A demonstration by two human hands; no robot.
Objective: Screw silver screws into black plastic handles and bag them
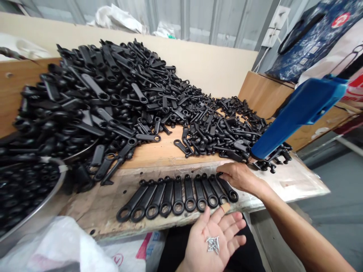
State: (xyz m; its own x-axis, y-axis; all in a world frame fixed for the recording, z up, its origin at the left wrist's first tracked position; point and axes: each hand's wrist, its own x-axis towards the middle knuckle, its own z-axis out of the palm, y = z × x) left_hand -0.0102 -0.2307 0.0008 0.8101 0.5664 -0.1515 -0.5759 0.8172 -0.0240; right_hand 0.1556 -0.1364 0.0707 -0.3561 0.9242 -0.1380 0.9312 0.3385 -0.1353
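My left hand (215,236) is palm up below the bench edge, fingers spread, with several small silver screws (212,244) lying in the palm. A tan bandage strip (225,207) wraps one fingertip. Above it, my right hand (239,176) is closed at the upper end of the rightmost black ring-ended lever (227,189); whatever its fingertips pinch is hidden. That lever ends a row of several matching black levers (178,194), laid side by side with their large rings toward me and small ends away.
A high heap of black levers (113,87) fills the back left, and smaller black knobbed parts (218,132) lie to the right. A blue power screwdriver (297,117) hangs at right. Metal basins (61,177) of black parts stand at left, beside a white plastic sack (65,245).
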